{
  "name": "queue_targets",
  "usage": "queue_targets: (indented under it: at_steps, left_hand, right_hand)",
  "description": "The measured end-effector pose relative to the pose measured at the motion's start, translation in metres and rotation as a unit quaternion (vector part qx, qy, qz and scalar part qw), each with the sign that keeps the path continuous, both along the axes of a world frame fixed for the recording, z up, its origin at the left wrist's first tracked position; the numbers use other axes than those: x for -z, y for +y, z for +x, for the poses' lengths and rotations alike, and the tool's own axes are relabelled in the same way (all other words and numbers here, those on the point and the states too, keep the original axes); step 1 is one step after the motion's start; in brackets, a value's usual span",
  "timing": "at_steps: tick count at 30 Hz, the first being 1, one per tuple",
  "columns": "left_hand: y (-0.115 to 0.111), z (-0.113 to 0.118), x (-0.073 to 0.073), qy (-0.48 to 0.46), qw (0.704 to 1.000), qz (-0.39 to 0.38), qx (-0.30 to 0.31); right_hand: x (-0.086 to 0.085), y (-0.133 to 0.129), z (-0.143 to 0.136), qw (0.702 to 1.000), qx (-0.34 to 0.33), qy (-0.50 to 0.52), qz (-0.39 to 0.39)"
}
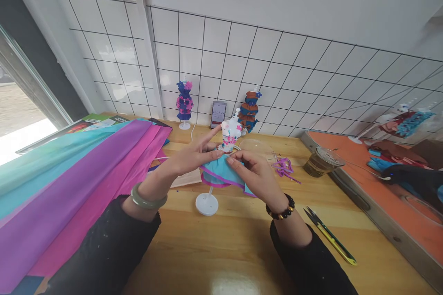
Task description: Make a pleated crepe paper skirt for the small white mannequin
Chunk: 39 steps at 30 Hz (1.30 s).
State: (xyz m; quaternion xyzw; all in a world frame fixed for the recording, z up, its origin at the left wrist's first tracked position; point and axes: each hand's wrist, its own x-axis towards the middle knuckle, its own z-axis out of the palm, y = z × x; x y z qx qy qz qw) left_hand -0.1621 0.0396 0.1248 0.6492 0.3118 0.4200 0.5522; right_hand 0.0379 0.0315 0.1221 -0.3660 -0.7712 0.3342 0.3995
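A small white dress form [231, 131] with pink and teal flower decoration stands on a round white base [206, 204]. Round its waist hangs a light blue skirt [221, 168] with a purple edge. My left hand [194, 154] is at the left side of the form, one finger stretched up to the bust and the thumb pressing the top of the skirt. On the right, my right hand [254, 173] pinches the skirt's cloth near the waist between thumb and fingers.
Pink, purple and light blue sheets [104, 170] lie at the left. Behind are two dressed forms [184, 101] [249, 110] and an upright phone [218, 114]. To the right are purple strips [284, 167], a lidded cup [322, 162], a yellow cutter [334, 239] and an orange board [391, 203].
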Motion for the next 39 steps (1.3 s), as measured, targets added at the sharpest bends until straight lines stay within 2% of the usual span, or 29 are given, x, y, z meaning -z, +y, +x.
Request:
queue_targets:
  at_steps: [3,8,18,32,39]
  left_hand:
    - [0.001,0.001,0.000,0.008,0.999,-0.025,0.025]
    - [0.003,0.001,0.000,-0.005,0.999,-0.035,0.033]
    - [0.012,0.000,0.012,-0.033,0.996,-0.034,0.075]
    - [0.015,-0.002,0.016,-0.018,0.996,-0.022,0.082]
    - [0.014,-0.004,0.014,0.036,0.997,0.012,0.062]
  right_hand:
    - [-0.002,-0.003,0.000,1.000,0.011,-0.012,0.001]
    - [-0.002,-0.004,-0.002,0.998,0.020,-0.042,0.034]
    - [0.013,0.004,-0.007,0.995,0.055,-0.084,0.014]
    - [0.017,0.010,-0.003,0.993,0.036,-0.111,0.007]
    - [0.015,0.008,-0.002,0.993,0.038,-0.108,-0.015]
